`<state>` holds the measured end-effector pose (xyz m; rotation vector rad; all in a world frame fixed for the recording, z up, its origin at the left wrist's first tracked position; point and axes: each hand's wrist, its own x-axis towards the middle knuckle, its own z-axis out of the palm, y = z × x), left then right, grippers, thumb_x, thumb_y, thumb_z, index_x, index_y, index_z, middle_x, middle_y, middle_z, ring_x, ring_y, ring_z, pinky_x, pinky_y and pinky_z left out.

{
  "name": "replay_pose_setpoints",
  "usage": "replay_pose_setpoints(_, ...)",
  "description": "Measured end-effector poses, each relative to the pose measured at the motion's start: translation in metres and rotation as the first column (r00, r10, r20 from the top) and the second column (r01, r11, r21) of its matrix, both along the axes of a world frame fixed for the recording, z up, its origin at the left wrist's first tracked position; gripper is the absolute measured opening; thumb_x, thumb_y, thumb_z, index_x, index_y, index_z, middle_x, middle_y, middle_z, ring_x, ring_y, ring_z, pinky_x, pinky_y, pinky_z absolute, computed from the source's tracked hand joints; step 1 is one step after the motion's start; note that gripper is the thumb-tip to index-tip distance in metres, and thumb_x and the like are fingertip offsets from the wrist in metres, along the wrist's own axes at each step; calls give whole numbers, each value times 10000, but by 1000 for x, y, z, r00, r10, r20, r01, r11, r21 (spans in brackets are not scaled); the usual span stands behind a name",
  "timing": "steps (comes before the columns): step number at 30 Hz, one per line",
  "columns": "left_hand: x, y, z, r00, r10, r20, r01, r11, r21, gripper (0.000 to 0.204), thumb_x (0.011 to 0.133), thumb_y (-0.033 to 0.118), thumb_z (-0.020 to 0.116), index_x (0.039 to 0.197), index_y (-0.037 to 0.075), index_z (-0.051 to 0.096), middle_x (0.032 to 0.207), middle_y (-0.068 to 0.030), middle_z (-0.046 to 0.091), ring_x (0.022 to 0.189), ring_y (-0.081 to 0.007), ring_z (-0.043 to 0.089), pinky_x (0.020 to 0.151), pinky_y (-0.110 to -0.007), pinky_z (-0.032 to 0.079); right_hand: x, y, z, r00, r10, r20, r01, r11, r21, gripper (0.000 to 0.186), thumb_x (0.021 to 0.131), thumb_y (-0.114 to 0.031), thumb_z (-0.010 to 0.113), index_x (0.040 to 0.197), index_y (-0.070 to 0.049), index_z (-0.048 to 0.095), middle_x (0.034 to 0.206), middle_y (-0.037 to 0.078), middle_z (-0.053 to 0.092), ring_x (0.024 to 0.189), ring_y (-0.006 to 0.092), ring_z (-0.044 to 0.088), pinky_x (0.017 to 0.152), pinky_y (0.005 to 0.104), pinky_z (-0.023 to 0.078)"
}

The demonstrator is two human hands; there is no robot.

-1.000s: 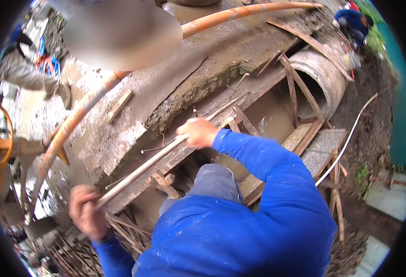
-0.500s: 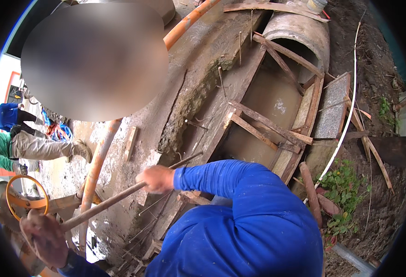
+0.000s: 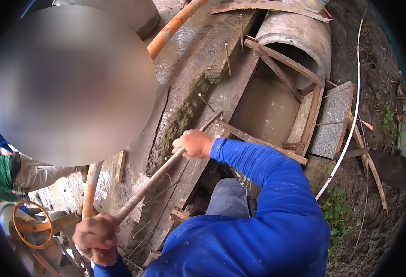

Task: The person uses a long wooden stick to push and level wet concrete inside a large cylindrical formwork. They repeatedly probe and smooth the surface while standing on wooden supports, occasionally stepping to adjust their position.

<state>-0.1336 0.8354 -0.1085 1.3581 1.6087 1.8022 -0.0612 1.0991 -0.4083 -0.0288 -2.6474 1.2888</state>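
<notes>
A long wooden handle (image 3: 147,186) runs diagonally across the lower middle, tilted from lower left to upper right. My left hand (image 3: 96,234) is wrapped round its lower-left end. Farther up the shaft, my right hand (image 3: 194,144) grips it with closed fingers. The shaft's far end points into the trench beside the broken concrete edge (image 3: 180,115); whatever tool head it has cannot be made out. Wet grey concrete or mud lies along this trench. Just beyond my right hand stands wooden formwork (image 3: 263,143) with braces across it.
Muddy water (image 3: 267,104) lies inside the formwork, before a large concrete pipe (image 3: 295,32). Thin stakes (image 3: 228,60) and rods stick up along the trench. At left are an orange pole (image 3: 92,187), a machine with an orange wheel (image 3: 33,225), and a person in green (image 3: 2,177).
Both my hands and the handle have moved up and to the right in the picture, with the grip kept. The view has also shifted, and the person in green appears lower.
</notes>
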Motion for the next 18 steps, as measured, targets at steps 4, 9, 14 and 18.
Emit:
replay_pose_setpoints(4, 8, 58, -45, 996, -89, -24, 90, 996, 9, 198, 878, 177, 671, 788, 2, 686, 708, -109, 640, 603, -228, 595, 624, -440, 550, 13, 84, -20, 995, -94, 37, 91, 992, 92, 271, 972, -394, 601, 881, -151, 680, 852, 166, 723, 865, 409, 708, 782, 538, 556)
replay_pose_setpoints(9, 7, 151, -98, 966, -227, -122, 229, 974, 3, 204, 765, 35, 503, 855, -8, 681, 761, -134, 665, 703, -281, 639, 744, -494, 576, 30, 181, -63, 955, -298, 5, 292, 941, 171, 260, 951, -343, 647, 822, -118, 648, 840, 183, 704, 879, 419, 687, 777, 540, 525)
replay_pose_setpoints(14, 3, 164, -79, 935, -293, -198, 305, 952, 34, 153, 830, 57, 522, 866, 0, 659, 778, -128, 661, 654, -262, 621, 700, -483, 580, 29, 182, -44, 816, -498, -295, 532, 846, 44, 309, 954, -304, 656, 750, -83, 587, 723, 170, 643, 770, 420, 653, 686, 533, 490)
replay_pose_setpoints(18, -31, 115, 17, 938, -296, -180, 307, 951, 40, 151, 951, 217, 634, 906, 73, 628, 834, -37, 511, 725, -210, 577, 664, -358, 511, 24, 131, 45, 616, -598, -512, 618, 770, -156, 372, 961, -243, 674, 680, -64, 506, 628, 173, 548, 623, 419, 580, 589, 499, 441)
